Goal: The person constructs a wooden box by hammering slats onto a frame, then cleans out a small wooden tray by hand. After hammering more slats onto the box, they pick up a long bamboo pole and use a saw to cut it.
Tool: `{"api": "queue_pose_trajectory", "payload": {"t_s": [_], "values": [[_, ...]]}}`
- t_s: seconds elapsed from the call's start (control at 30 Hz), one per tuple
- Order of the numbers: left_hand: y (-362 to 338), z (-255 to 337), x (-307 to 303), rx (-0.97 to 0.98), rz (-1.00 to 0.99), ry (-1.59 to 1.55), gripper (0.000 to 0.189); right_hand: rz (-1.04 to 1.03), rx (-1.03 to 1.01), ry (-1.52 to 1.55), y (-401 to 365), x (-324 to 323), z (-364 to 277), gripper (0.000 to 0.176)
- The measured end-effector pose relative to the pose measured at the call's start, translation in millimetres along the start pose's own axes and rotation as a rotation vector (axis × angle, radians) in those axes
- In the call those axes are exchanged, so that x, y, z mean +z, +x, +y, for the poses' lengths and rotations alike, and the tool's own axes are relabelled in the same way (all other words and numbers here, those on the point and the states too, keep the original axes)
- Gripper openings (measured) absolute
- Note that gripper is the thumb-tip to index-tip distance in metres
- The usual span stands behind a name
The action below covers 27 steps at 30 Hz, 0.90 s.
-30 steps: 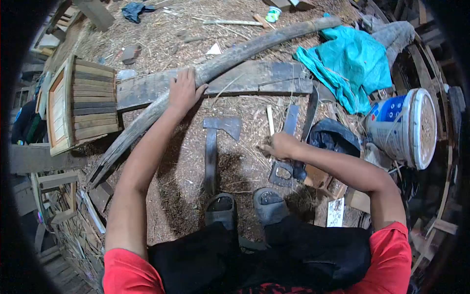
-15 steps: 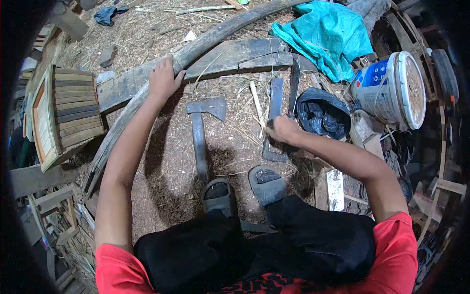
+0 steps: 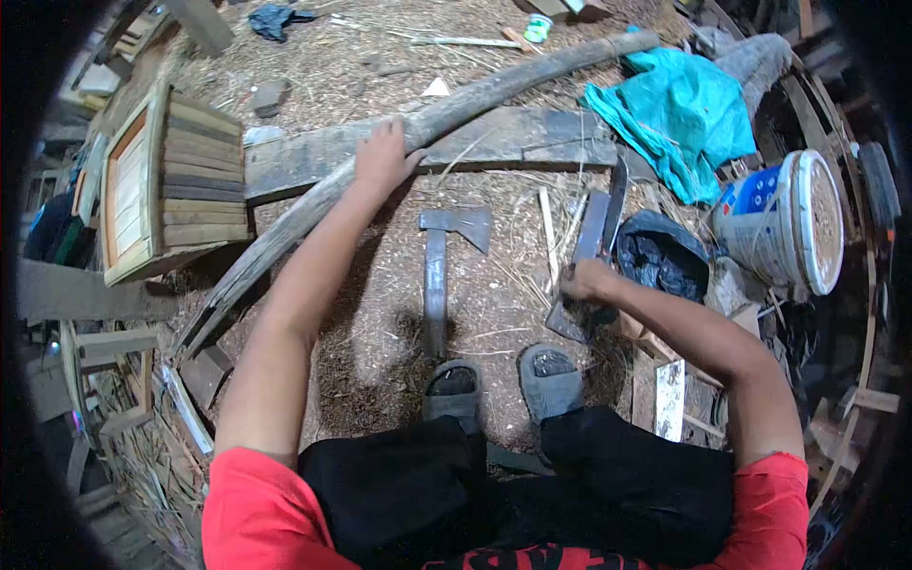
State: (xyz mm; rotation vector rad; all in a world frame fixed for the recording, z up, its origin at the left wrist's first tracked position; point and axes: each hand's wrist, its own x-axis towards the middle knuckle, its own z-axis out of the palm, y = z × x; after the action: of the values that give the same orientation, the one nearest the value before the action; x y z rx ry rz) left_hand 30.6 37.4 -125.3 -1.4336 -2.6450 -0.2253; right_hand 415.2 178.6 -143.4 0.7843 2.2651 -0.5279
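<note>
My left hand (image 3: 385,157) rests over the long curved pole (image 3: 475,92), its fingers wrapped on the wood. The pole lies across a thick dark beam (image 3: 304,159). My right hand (image 3: 591,281) is closed round the handle of a machete (image 3: 592,226), whose broad blade points away from me. An axe (image 3: 436,275) lies on the ground between my hands, its head toward the beam. Beside the machete are a thin pale stick (image 3: 549,237) and a second dark blade (image 3: 617,195). Another metal piece (image 3: 567,324) shows just below my right hand.
On the left stands a slatted wooden box (image 3: 201,180). At the right are a teal sheet (image 3: 684,114), a black plastic bag (image 3: 662,255) and a white-blue bucket (image 3: 779,220). My sandalled feet (image 3: 551,382) are near the axe handle. Scrap wood lies at both sides.
The whole view has shifted, so the scene sits further right and lower. The machete in my right hand has turned, its tip now leaning more to the right. My left hand stays on the pole.
</note>
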Motion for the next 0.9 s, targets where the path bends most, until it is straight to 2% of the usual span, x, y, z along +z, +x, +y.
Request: {"api": "queue_pose_trajectory", "payload": {"t_s": [0.03, 0.1, 0.17, 0.33, 0.43, 0.47, 0.57, 0.63, 0.7, 0.73, 0.83, 0.9], "values": [[4.0, 0.8, -1.4, -0.025, -0.03, 0.0, 0.069, -0.066, -0.018, 0.03, -5.1, -1.9, -5.6, 0.07], [6.4, 2.7, -5.9, -0.058, -0.081, -0.006, 0.069, -0.017, 0.054, -0.053, -15.6, 3.3, -21.5, 0.068], [6.7, 2.4, -13.1, -0.08, -0.12, -0.009, 0.067, -0.055, 0.017, -0.106, -25.1, 5.9, -26.4, 0.062], [7.6, -8.4, -7.8, 0.002, 0.024, -0.1, 0.079, 0.006, -0.022, -0.058, -21.2, 17.6, -24.5, 0.055], [20.2, -23.1, -16.3, -0.01, -0.186, -0.169, 0.08, 0.051, 0.135, 0.156, -27.4, 20.1, -30.6, 0.053], [23.7, -26.9, -17.2, -0.016, -0.192, -0.207, 0.08, 0.123, 0.138, 0.171, -30.7, 23.2, -32.3, 0.056], [28.1, -36.8, -16.0, -0.028, -0.246, -0.27, 0.081, 0.164, 0.042, 0.206, -25.1, 37.7, -20.0, 0.065], [31.7, -38.6, -23.1, -0.034, -0.298, -0.263, 0.079, 0.193, 0.055, 0.137, -26.9, 45.3, -20.1, 0.066], [24.3, -40.6, -8.1, 0.159, 0.101, -0.046, 0.077, 0.26, 0.05, 0.121, -25.7, 54.4, -15.2, 0.066], [18.3, -41.1, -5.8, 0.253, 0.301, 0.068, 0.076, 0.225, 0.062, 0.142, -28.5, 53.7, -17.2, 0.062], [3.7, -24.8, -0.1, 0.07, 0.174, 0.154, 0.076, 0.193, 0.186, 0.299, -37.1, 51.4, -20.3, 0.054], [4.8, -18.2, 2.3, 0.032, 0.177, 0.118, 0.079, 0.397, 0.082, 0.578, -33.9, 60.8, -6.7, 0.04]]}}
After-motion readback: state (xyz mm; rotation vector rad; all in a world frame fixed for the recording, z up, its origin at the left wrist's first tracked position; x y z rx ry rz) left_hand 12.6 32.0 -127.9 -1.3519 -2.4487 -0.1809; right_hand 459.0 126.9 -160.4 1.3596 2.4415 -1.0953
